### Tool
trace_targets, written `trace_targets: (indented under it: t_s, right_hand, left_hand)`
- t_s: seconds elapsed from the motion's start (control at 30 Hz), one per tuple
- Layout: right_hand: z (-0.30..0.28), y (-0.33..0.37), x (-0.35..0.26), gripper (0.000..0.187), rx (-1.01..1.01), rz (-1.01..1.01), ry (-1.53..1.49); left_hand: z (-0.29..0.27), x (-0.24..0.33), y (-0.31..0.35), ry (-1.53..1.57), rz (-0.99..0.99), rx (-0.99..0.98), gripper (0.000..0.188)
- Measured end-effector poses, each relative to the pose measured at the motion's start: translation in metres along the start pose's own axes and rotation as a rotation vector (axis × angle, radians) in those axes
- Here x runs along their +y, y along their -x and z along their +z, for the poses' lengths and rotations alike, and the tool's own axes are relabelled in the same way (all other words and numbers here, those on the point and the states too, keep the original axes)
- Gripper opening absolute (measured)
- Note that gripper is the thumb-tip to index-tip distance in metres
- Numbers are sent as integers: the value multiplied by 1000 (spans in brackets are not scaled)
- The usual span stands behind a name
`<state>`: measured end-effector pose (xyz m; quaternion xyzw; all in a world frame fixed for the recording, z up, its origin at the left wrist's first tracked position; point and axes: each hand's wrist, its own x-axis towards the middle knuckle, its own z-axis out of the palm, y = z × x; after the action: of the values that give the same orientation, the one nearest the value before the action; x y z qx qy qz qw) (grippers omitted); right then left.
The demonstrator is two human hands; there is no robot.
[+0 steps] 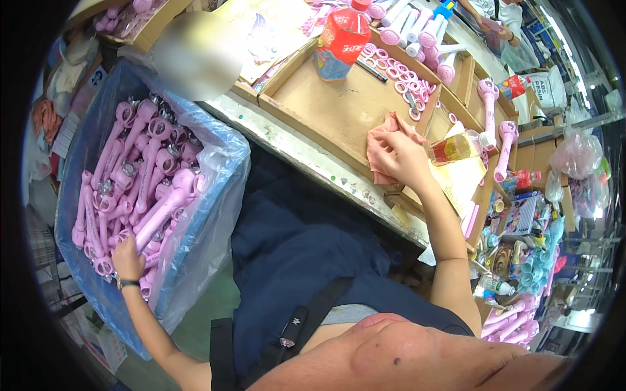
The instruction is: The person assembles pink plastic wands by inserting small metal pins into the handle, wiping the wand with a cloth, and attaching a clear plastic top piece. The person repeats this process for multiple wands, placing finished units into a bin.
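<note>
My left hand (129,259) reaches into a bin at the left and closes round the lower end of a pink plastic wand-like handle (160,212), whose round head points up and right. Beneath it lie several similar pink pieces (124,169), some with shiny clear or silvery parts at the head. On the workbench to the right, my right hand (401,156) is closed on a crumpled orange-pink cloth (379,155) at the near edge of a shallow cardboard tray (306,114). The fingertips are partly sunk in the cloth.
A blue plastic liner (225,156) covers the bin's walls. In the tray are a red-labelled bottle (340,45), pink rings (401,75) and a black pen (372,70). Next to my right hand lies a bottle of yellow liquid (456,148). Another person (502,29) is at the far right.
</note>
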<state>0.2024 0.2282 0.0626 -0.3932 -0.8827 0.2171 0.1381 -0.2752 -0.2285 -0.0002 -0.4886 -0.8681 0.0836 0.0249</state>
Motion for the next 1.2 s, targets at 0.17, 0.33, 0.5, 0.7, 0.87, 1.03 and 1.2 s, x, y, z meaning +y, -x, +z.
trace_targets:
  t_s: [0.17, 0.33, 0.5, 0.7, 0.87, 1.03, 1.2]
  right_hand:
    - [-1, 21, 12, 44, -275, -37, -17]
    - [-22, 21, 20, 25, 54, 202, -805]
    - [-79, 16, 3, 15, 483, 115, -1020]
    - [-149, 19, -41, 15, 647, -114, -975]
    - [-109, 1, -64, 15, 349, -144, -953]
    - [-14, 5, -67, 37, 182, -164, -338]
    - [43, 20, -48, 34, 957, 113, -608]
  left_hand:
    - [-51, -28, 60, 173, -428, 39, 54]
    - [-61, 43, 61, 893, -357, 236, 56]
    - [-75, 222, -9, 1766, 79, -374, 48]
    - [-105, 379, -57, 2096, 289, -909, 49]
    - [-108, 417, -60, 2054, 257, -1076, 38]
    - [-97, 420, -52, 2124, 248, -1045, 39]
    - [-82, 424, -45, 1852, 345, -477, 51]
